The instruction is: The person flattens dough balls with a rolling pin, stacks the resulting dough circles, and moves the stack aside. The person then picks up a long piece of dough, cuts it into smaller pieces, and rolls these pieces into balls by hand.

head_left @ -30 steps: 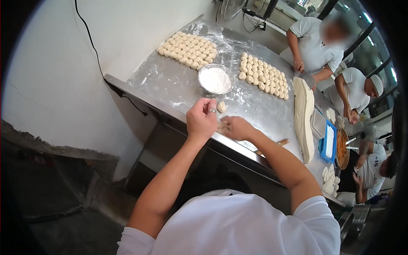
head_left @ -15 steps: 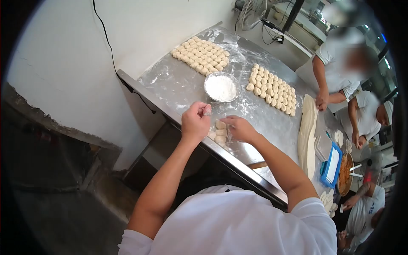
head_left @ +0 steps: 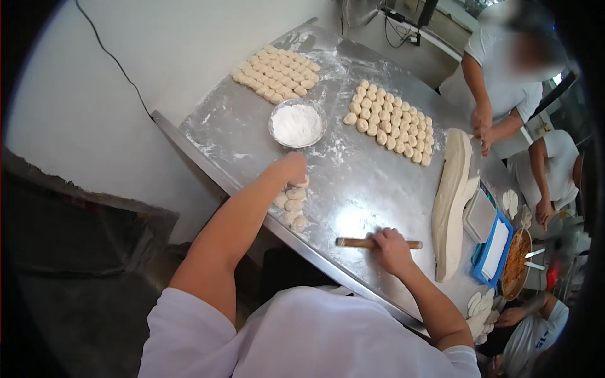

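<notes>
My right hand (head_left: 392, 249) is wrapped round the middle of a wooden rolling pin (head_left: 354, 242), which lies across the steel table near its front edge. Off to the left, my left hand (head_left: 292, 169) is curled at the top of a small group of dough pieces (head_left: 294, 206). A bit of pale dough (head_left: 304, 183) shows under its fingers, and the fingertips are partly hidden. Just beyond that hand stands a metal bowl of white flour (head_left: 297, 125).
Rows of dough balls (head_left: 277, 74) sit at the back left, and a second block (head_left: 394, 123) lies right of the bowl. A long dough roll (head_left: 450, 208), a blue tray (head_left: 493, 249) and a pan of orange filling (head_left: 517, 263) line the right side. Co-workers (head_left: 498, 82) stand there.
My right hand has left the dough pieces, moved right and taken hold of the rolling pin. My left hand has come down onto the dough pieces. The view has shifted slightly.
</notes>
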Demonstrator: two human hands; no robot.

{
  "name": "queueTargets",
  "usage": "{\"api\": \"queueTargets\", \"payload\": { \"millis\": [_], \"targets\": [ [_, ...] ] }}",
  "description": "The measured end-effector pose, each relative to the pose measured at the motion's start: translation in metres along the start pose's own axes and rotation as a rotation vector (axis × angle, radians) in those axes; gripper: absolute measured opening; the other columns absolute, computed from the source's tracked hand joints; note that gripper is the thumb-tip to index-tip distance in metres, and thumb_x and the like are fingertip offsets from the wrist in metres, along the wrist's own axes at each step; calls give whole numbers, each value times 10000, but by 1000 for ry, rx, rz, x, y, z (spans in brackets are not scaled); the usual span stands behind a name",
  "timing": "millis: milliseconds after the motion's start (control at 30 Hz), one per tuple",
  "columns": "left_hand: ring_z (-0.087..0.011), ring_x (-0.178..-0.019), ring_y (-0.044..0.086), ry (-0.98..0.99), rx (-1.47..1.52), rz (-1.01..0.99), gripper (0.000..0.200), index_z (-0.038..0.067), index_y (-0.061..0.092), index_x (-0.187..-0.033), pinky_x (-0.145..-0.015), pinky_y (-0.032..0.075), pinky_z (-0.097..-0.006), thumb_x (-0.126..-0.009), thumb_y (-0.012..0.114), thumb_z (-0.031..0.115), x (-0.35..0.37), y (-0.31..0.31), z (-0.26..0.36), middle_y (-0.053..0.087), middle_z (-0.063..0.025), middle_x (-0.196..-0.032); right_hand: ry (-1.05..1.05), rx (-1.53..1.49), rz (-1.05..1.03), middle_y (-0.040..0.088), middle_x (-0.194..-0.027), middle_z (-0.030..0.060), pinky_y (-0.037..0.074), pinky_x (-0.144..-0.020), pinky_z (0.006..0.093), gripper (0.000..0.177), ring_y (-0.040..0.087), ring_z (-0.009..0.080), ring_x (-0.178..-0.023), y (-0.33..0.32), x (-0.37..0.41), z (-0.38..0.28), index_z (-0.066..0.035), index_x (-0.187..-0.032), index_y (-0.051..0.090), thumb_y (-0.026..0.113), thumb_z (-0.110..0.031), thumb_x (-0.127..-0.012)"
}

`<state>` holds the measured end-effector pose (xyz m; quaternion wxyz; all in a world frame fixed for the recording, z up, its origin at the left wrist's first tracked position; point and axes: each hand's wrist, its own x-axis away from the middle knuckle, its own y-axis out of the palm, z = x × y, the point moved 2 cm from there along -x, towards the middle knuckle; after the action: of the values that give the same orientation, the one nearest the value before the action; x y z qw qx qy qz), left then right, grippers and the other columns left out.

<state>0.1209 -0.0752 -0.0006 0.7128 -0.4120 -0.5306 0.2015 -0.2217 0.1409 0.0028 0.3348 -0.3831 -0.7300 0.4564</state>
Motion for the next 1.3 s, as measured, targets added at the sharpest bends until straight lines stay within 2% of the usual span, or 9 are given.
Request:
{"api": "queueTargets", "payload": {
  "millis": [100,300,400,433,700,900,1000,1200,1300],
  "targets": [
    [-316,-870,750,67,554,132,359,42,757,-959,-776,590,-411,-781,914,312,-11,-3,27,777,-183,-1009,70,-27,195,646,-1034,137,521,-863,470,286,608,345,-980,-4,0,5,-54,-1126,737,745,-83,-842],
    [-294,-844,740,110,574,47,407,31,754,-978,-782,586,-395,-753,942,313,-7,-11,86,766,-180,-961,119,-94,256,646,-1221,164,497,-998,497,354,594,379,-1135,2,-6,-11,-105,-1254,734,747,-139,-902],
    [-336,-891,748,240,495,57,473,10,749,-1007,-810,588,-418,-732,953,338,-17,9,86,761,-204,-966,75,26,260,566,-1449,191,380,-1156,594,414,509,422,-1351,1,-15,-27,-136,-1360,698,729,-199,-952],
    [-352,-910,748,254,446,83,490,6,750,-1008,-818,588,-426,-724,955,348,-18,13,89,759,-211,-968,135,-24,167,454,-1595,203,236,-1215,688,453,403,452,-1473,11,-16,-24,-145,-1443,647,654,-290,-1014],
    [-381,-979,745,252,377,246,477,21,768,-974,-850,579,-459,-709,947,375,-11,11,97,756,-227,-966,392,239,258,366,-1651,262,169,-1228,703,660,323,498,-1512,10,-95,-10,-64,-1572,467,529,-458,-1045],
    [-364,-934,748,315,367,51,373,66,789,-940,-810,579,-459,-772,901,380,-19,19,96,769,-181,-981,463,161,201,358,-1640,290,149,-1235,698,674,316,503,-1510,20,-72,-20,-29,-1549,462,541,-461,-1038],
    [-374,-917,748,305,351,-46,446,24,781,-950,-812,581,-468,-839,841,451,-12,11,105,766,-201,-976,421,91,121,355,-1639,270,157,-1229,702,643,297,498,-1514,23,-37,-36,-54,-1546,476,572,-422,-1028],
    [-373,-914,755,254,326,173,585,-23,763,-960,-814,589,-491,-1044,575,525,-11,13,139,766,-223,-943,397,96,137,349,-1649,248,157,-1232,693,643,295,494,-1515,24,-40,-31,-69,-1559,473,580,-411,-1025],
    [-351,-905,757,436,187,269,564,35,765,-973,-790,589,-482,-1090,481,507,-37,29,148,770,-190,-940,421,97,139,353,-1646,250,162,-1233,684,646,300,489,-1512,26,-46,-31,-62,-1558,471,578,-416,-1029]
  ]
}}
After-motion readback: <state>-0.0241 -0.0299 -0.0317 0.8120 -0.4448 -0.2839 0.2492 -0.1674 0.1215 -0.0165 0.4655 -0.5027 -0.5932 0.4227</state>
